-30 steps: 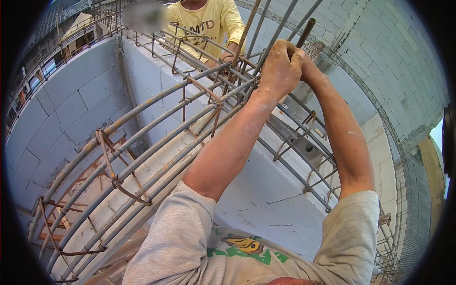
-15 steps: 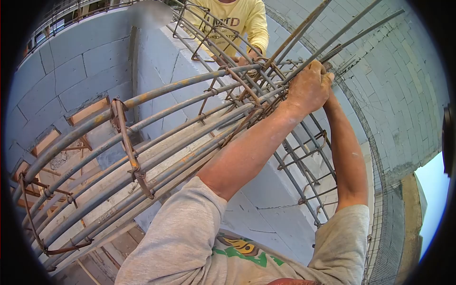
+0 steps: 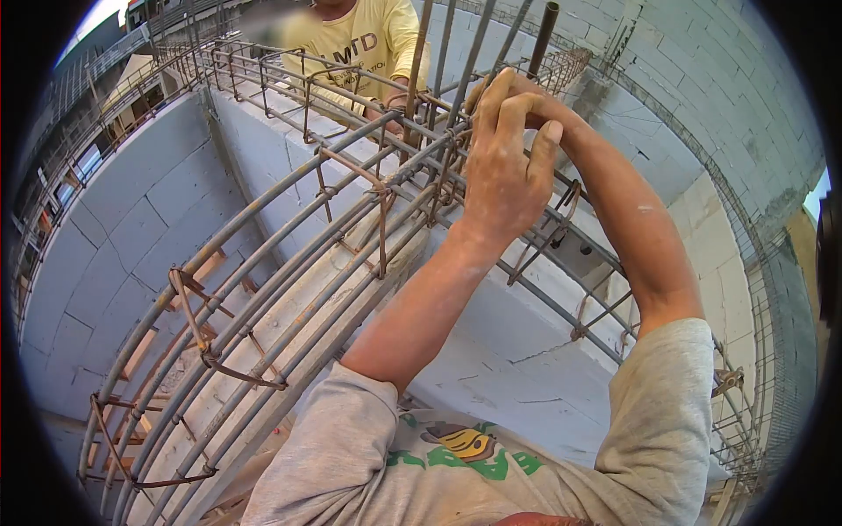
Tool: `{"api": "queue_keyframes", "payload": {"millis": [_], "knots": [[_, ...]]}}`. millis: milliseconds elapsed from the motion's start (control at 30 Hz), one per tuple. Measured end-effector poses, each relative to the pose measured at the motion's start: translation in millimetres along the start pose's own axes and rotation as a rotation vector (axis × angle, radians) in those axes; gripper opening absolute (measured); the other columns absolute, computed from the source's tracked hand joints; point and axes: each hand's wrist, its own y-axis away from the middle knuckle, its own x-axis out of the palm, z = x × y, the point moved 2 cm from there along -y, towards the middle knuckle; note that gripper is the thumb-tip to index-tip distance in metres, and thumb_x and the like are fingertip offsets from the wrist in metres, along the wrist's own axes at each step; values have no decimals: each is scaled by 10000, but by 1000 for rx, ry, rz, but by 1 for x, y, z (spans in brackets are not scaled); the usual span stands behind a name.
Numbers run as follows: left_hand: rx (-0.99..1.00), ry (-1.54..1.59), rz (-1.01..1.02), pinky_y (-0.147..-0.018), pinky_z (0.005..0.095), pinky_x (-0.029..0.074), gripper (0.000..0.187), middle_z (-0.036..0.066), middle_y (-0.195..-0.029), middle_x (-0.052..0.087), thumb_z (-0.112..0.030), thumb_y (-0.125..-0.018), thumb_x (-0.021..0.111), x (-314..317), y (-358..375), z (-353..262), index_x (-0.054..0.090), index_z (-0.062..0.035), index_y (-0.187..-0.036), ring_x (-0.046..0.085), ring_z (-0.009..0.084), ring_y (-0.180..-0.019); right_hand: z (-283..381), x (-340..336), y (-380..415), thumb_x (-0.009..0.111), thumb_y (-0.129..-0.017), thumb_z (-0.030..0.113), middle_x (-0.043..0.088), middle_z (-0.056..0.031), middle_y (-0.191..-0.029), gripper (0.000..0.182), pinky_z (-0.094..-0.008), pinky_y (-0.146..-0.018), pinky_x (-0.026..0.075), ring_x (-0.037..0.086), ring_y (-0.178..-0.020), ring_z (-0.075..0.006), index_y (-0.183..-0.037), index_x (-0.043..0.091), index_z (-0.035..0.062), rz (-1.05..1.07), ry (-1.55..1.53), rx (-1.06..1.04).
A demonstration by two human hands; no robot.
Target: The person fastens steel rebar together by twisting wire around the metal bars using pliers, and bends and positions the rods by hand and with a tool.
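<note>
- Loosened since the earlier frame, the left hand has gone from a tight curl to half-bent fingers with the thumb standing apart; the view has tilted too.
- Nearest is the wearer's grey shirt.
- Left hand: by the upright bars, beside the joint; whether it holds anything cannot be told.
- Right hand: mostly hidden behind the left, near the same bars; its grip cannot be told.
- Curved cage: sweeps from the lower left up to the joint, its bars tied with rusty stirrups.
- Side cage: slants down to the right from the joint, below the right forearm.
- Dark pipe: upright, just beyond the hands.
- Co-worker in yellow: stands behind the top edge of the wall, hands at the joint's far side.
- Block wall: farther off, upper right.
</note>
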Motion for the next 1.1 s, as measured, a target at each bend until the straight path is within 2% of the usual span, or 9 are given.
{"api": "queue_keyframes", "payload": {"millis": [133, 233, 367, 467, 600, 700, 800, 933, 1100], "knots": [[-109, 151, 119, -868, 303, 478, 261, 146, -1162, 578, -176, -976, 576, -37, 67, -16, 551, 0, -1166, 570, 190, -1018, 14, 5, 1, 503, -751, 84, 690, -232, -976, 350, -380, -855, 503, 661, -917, -342, -1005, 743, 92, -98, 116, 131], [-422, 328, 108, -771, 271, 490, 215, 71, -1042, 601, -169, -1003, 531, -39, 85, -1, 559, -16, -1152, 563, 114, -889, 5, 8, -8, 511, -758, 114, 679, -240, -1016, 341, -397, -891, 495, 646, -976, -376, -1013, 729, 54, -124, 271, 152], [-804, 397, 80, -652, 254, 475, 232, 22, -856, 581, -201, -1024, 488, -43, 86, -3, 535, -25, -1169, 542, 88, -733, 4, 8, -9, 518, -781, 159, 671, -240, -1055, 328, -405, -899, 495, 631, -1026, -389, -1006, 720, 33, -134, 258, 201], [-877, 522, 61, -635, 256, 481, 262, 37, -851, 584, -217, -1021, 497, -39, 105, 4, 508, -28, -1202, 549, 94, -713, -3, 13, -15, 477, -739, 48, 661, -250, -814, 403, -377, -737, 516, 633, -724, -330, -1020, 752, 133, -226, 270, 57], [-928, 581, 43, -564, 242, 485, 392, 64, -911, 619, -259, -1014, 505, -34, 92, 0, 461, -28, -1327, 607, 119, -726, -11, 14, -15, 499, -758, 79, 695, -201, -903, 379, -377, -801, 514, 657, -838, -328, -1011, 762, 179, -205, 329, 169], [-1050, 623, 333, -542, 242, 499, 396, 100, -963, 658, -252, -1022, 485, -33, 92, 6, 475, 11, -1317, 636, 115, -740, -5, 14, -13, 501, -753, 94, 701, -185, -939, 382, -384, -844, 500, 660, -902, -323, -994, 769, 219, -193, 366, 199], [-996, 555, 334, -568, 246, 505, 330, 96, -940, 686, -263, -1003, 536, -44, 86, -4, 601, 6, -1182, 635, 112, -720, -11, 15, -18, 508, -749, 113, 705, -173, -946, 372, -387, -889, 473, 659, -946, -315, -973, 773, 248, -185, 459, 189], [-730, 52, 425, -622, 245, 493, 305, 76, -858, 689, -289, -985, 576, -71, 59, -35, 684, -11, -1045, 631, 110, -749, -5, 14, -16, 527, -745, 132, 710, -158, -953, 346, -379, -904, 458, 661, -964, -312, -960, 775, 241, -169, 437, 217], [-268, -305, 201, -709, 336, 516, 261, 110, -813, 701, -248, -938, 627, -73, -2, -42, 699, -6, -1005, 666, 208, -735, 14, 12, -10, 541, -775, 149, 697, -159, -1083, 271, -452, -893, 472, 663, -1025, -328, -939, 731, 47, -180, 522, 251]]}}
